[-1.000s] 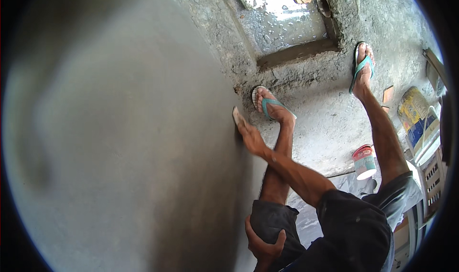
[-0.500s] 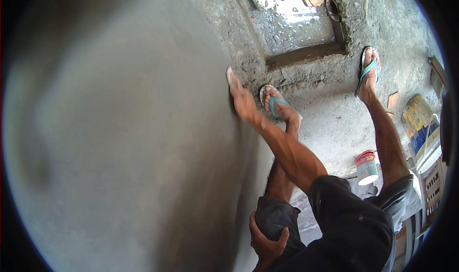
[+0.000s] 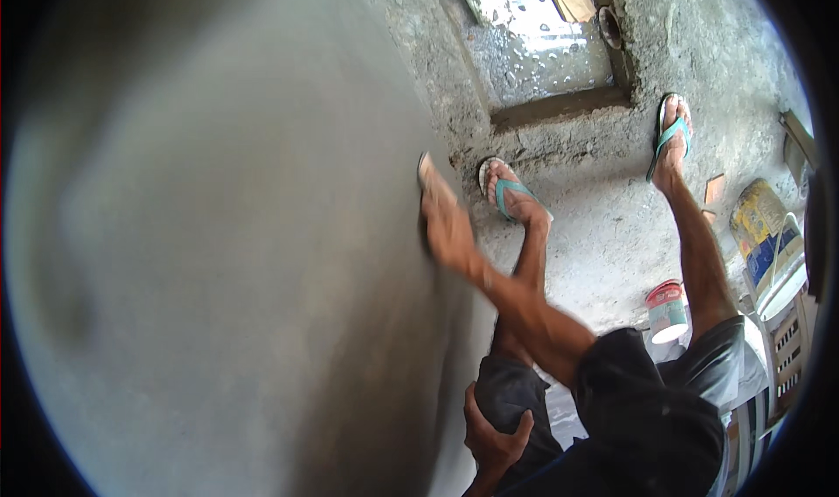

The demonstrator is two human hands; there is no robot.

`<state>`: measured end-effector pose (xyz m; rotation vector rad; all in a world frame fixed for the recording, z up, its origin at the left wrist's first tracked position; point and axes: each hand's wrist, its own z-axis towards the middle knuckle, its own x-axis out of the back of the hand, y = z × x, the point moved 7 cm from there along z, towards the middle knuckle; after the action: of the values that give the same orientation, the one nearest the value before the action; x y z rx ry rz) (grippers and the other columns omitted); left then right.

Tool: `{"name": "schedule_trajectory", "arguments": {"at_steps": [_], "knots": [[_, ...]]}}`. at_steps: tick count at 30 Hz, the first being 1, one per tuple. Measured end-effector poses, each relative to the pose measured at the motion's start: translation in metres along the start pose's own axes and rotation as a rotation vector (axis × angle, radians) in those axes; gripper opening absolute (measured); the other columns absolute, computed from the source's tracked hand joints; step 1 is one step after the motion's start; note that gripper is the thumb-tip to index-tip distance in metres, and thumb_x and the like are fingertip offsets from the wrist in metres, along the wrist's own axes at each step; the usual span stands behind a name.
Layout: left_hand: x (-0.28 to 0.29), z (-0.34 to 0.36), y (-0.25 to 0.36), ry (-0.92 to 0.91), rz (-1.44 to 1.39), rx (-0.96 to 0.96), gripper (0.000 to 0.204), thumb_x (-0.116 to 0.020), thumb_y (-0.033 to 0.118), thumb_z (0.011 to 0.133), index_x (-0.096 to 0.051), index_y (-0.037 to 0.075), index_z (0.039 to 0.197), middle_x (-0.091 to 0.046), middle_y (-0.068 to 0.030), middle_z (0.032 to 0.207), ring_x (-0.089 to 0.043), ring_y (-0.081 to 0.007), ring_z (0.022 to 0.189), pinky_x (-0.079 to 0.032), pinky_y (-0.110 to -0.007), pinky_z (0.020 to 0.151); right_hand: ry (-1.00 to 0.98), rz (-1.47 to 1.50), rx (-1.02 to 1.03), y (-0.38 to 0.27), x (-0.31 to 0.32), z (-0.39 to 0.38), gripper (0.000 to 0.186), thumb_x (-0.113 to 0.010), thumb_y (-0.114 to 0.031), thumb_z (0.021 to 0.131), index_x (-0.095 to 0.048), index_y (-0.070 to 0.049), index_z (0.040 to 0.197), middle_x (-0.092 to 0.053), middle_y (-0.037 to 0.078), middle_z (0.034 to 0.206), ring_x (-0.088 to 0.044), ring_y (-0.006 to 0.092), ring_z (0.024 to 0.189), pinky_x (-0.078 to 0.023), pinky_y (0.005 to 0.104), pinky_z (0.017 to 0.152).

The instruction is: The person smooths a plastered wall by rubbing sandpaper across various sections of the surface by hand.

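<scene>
In the head view, the right hand (image 3: 447, 226) is reaching across to the left and pressing a pale pad (image 3: 425, 166) against the near-right border of a smooth grey surface (image 3: 218, 235), apparently a wall; its fingers seem to be closing on the pad, though blur is hiding their exact grip. The left hand (image 3: 494, 440) is resting nearer, over the left knee (image 3: 511, 390), thumb standing apart from the fingers, holding no tool.

The pad could be snagging or gouging the finish if its thin edge were tilting in, and the knuckles could be scraping if the grip were slipping. The left sandal (image 3: 516, 189) is standing just beside a wet recess (image 3: 559, 111), so a shift of weight could be causing a slip.

Farther right, a small red-and-green tub (image 3: 668, 313) and a larger yellow-and-blue bucket (image 3: 759, 222) are bearing printed patches, too small to be reading surely.
</scene>
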<state>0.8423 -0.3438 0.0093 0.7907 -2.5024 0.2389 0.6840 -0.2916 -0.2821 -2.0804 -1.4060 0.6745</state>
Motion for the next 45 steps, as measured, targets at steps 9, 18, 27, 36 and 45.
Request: {"name": "schedule_trajectory", "arguments": {"at_steps": [9,18,27,36,45], "knots": [[-0.012,-0.014,0.003,-0.012,0.042,-0.007,0.112,-0.093,0.041,0.069,-0.031,0.004,0.155,-0.052,-0.0259,0.143,-0.056,-0.0441,0.130,-0.046,-0.048,0.108,-0.140,0.006,0.018,-0.073,0.014,-0.051,0.064,-0.054,-0.005,0.100,-0.030,0.006,0.158,-0.042,0.031,0.156,-0.043,0.0491,0.143,-0.035,0.0463,0.121],[-0.007,-0.016,0.005,-0.009,0.023,0.010,0.107,-0.089,0.034,0.070,-0.032,0.003,0.154,-0.051,-0.0250,0.143,-0.054,-0.0446,0.131,-0.046,-0.050,0.110,-0.096,0.042,0.301,-0.086,-0.023,-0.107,0.059,-0.045,-0.016,0.105,-0.031,0.004,0.159,-0.033,0.028,0.164,-0.034,0.0442,0.150,-0.028,0.0474,0.125],[0.002,-0.006,0.004,0.031,0.057,-0.004,0.104,-0.087,0.024,0.070,-0.031,0.002,0.154,-0.053,-0.0277,0.141,-0.056,-0.0434,0.130,-0.045,-0.047,0.111,-0.022,0.124,0.274,-0.040,-0.021,-0.054,0.052,-0.046,-0.020,0.107,-0.043,0.004,0.153,-0.044,0.026,0.158,-0.041,0.0391,0.149,-0.030,0.0422,0.124],[0.008,0.009,0.009,0.094,-0.035,-0.018,0.110,-0.090,0.033,0.063,-0.036,0.002,0.153,-0.056,-0.0277,0.139,-0.056,-0.0444,0.130,-0.045,-0.048,0.112,-0.069,-0.038,-0.289,-0.016,0.033,0.168,0.049,-0.045,-0.020,0.107,-0.047,0.005,0.149,-0.049,0.027,0.153,-0.046,0.0403,0.144,-0.034,0.0430,0.122],[0.019,0.017,0.011,0.110,0.055,-0.013,0.115,-0.087,0.032,0.065,-0.027,0.004,0.159,-0.049,-0.0280,0.148,-0.050,-0.0439,0.137,-0.040,-0.050,0.115,0.076,0.026,0.423,-0.027,-0.005,0.096,0.050,-0.041,-0.026,0.110,-0.046,-0.003,0.154,-0.048,0.022,0.157,-0.043,0.0414,0.146,-0.030,0.0426,0.124]]}}
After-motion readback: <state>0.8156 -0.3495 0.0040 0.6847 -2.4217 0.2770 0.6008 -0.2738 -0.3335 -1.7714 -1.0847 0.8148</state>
